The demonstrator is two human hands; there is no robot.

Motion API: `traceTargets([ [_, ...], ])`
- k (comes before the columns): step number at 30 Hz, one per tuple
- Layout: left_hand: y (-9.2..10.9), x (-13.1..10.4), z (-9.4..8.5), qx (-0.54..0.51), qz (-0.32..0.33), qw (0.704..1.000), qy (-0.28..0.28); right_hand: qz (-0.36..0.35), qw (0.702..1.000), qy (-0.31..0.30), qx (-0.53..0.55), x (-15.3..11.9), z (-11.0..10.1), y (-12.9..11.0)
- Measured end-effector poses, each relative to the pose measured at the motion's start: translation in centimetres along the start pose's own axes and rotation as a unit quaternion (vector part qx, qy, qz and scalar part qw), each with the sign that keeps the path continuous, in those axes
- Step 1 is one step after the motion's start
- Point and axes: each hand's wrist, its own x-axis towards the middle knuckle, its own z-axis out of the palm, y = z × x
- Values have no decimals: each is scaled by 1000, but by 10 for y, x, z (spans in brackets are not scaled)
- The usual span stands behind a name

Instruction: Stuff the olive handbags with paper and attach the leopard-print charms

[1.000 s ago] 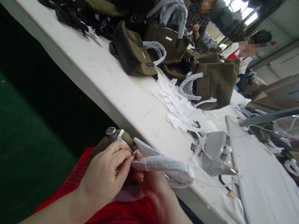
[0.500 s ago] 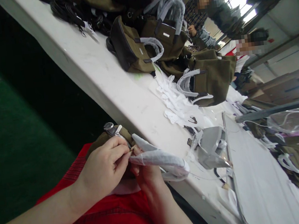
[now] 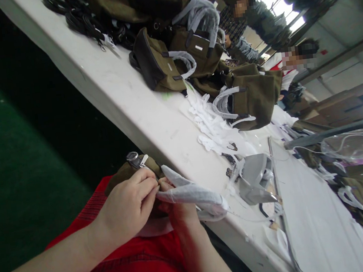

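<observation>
An olive handbag (image 3: 120, 175) with a silver zip pull (image 3: 144, 160) and a metal ring on a dark tab (image 3: 132, 156) lies on my lap at the table's edge. Over its zipped edge my left hand (image 3: 130, 203) is closed, thumb and fingers pinched together. Exactly which part of the bag sits between those fingertips is hidden. My right hand (image 3: 176, 206) grips the same bag from the other side, its fingers partly covered by the handles (image 3: 194, 194), which are wrapped in whitish film. The fingertips of both hands nearly meet.
On the white table (image 3: 154, 130) stand several olive handbags (image 3: 156, 62) with wrapped handles. Near them lie a heap of white strips (image 3: 213, 123), black straps (image 3: 83, 22) and a grey box-like holder (image 3: 255, 178). Other people (image 3: 286, 65) are on the far side.
The camera view has shifted slightly. My hands keep their hold on the handbag, with the left fingertips drawn a little closer together.
</observation>
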Motion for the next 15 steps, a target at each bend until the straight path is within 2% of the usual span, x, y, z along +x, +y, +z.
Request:
traceTargets([
  [6,2,1,3,-19,-8,1000,-8,-12,1000,3,13,-1,-1,4],
  [15,5,0,7,-63,-13,997,29,-24,1000,-16,-7,3,-6,13],
])
